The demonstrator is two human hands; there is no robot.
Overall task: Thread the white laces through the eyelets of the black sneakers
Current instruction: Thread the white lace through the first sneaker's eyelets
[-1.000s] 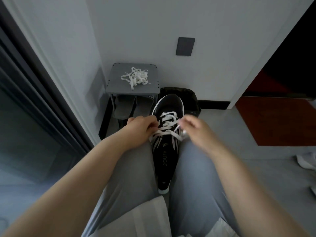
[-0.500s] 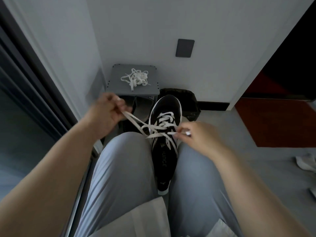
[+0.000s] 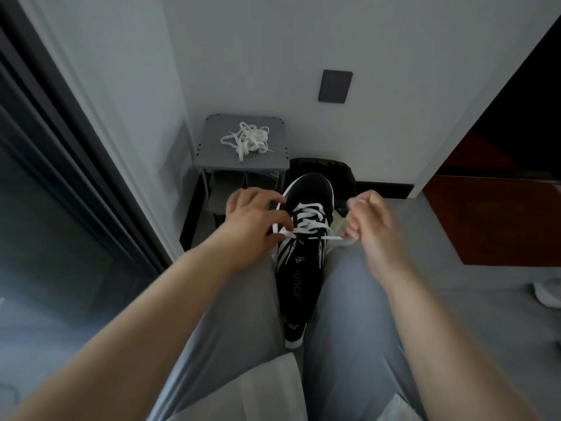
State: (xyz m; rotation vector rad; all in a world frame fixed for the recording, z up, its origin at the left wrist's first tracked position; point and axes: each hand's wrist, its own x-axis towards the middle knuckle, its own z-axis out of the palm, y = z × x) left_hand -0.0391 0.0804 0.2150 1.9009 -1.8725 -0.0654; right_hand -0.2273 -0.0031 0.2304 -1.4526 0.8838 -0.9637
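Note:
A black sneaker (image 3: 299, 278) with white stripes lies wedged between my knees, toe pointing away from me. A white lace (image 3: 309, 221) crosses several of its front eyelets. My left hand (image 3: 253, 221) sits at the shoe's left edge and pinches the lace's left end. My right hand (image 3: 368, 220) is off the shoe's right side, fingers curled round the right end, which runs taut from the eyelet. A second white lace (image 3: 247, 141) lies in a loose heap on a small grey stool (image 3: 212, 153) against the wall.
Grey slippers (image 3: 224, 189) sit under the stool and a black bag (image 3: 343, 174) stands behind the shoe's toe. A dark glass door frame (image 3: 91, 165) runs along the left. A red mat (image 3: 498, 220) lies at the right, and a white object (image 3: 549, 294) at the right edge.
My left hand, which had pulled the lace out to the upper left, has come back down to the shoe's left edge. My right hand has drawn its end outward to the right.

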